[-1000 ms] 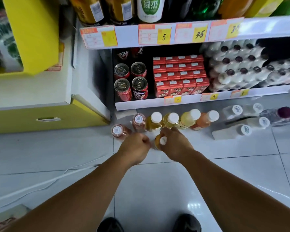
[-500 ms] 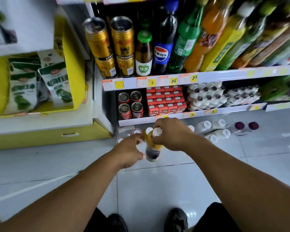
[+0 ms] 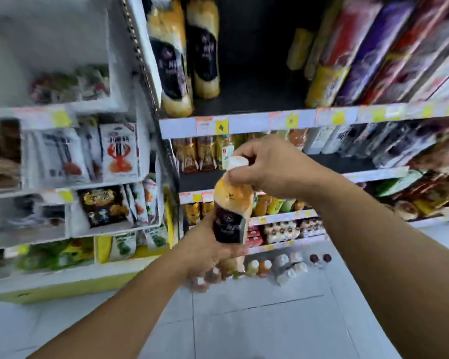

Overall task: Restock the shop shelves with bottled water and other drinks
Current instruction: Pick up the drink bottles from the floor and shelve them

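Observation:
I hold a yellow drink bottle point(image 3: 231, 203) with a dark label and a white cap upright in front of the shelves. My right hand point(image 3: 267, 167) grips its neck and cap from above. My left hand point(image 3: 208, 250) wraps around its lower body. Two matching yellow bottles point(image 3: 184, 53) stand on the upper shelf point(image 3: 244, 123) at the left, with a dark gap beside them. Several more bottles point(image 3: 259, 268) stand on the floor at the foot of the shelves.
Tall bottles point(image 3: 373, 47) fill the right of the upper shelf. Lower shelves hold more drinks and cans. A white rack of snack packets point(image 3: 117, 151) stands to the left above a yellow base point(image 3: 62, 288). Grey floor tiles point(image 3: 257, 320) lie below me.
Both hands have lifted the yellow bottle from the floor row up to shelf height. My view has swung upward from the bottom shelves to the upper ones.

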`<move>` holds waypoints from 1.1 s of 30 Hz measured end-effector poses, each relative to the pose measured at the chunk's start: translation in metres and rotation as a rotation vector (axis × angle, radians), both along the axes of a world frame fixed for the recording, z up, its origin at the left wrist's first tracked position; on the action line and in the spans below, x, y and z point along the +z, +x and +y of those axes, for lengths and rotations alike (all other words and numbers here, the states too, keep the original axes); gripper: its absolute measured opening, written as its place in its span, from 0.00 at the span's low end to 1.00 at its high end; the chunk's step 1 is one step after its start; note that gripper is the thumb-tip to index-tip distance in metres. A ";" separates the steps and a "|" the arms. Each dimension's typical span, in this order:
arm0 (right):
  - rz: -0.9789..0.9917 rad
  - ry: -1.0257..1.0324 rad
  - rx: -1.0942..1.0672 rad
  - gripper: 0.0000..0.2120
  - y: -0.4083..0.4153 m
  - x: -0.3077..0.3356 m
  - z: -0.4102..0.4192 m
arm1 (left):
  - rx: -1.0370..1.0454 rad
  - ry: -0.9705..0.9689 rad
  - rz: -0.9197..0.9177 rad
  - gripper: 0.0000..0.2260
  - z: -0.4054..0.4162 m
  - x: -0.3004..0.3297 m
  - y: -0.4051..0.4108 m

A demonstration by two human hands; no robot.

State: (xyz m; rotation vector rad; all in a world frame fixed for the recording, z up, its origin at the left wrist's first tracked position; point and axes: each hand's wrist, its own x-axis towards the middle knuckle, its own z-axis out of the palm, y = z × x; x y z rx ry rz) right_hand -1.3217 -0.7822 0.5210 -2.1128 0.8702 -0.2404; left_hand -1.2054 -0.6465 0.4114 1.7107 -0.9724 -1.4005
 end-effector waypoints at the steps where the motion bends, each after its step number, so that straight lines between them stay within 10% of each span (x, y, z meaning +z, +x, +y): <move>1: -0.054 -0.015 -0.039 0.12 0.001 0.024 0.004 | -0.011 -0.053 -0.017 0.25 0.003 0.028 0.001; 14: -0.479 0.125 -0.303 0.13 0.005 0.174 0.065 | 0.067 -0.265 -0.134 0.22 0.060 0.203 -0.003; 33: -0.266 0.342 -0.192 0.21 0.014 0.103 0.005 | 0.215 -0.244 -0.279 0.21 -0.028 0.185 0.013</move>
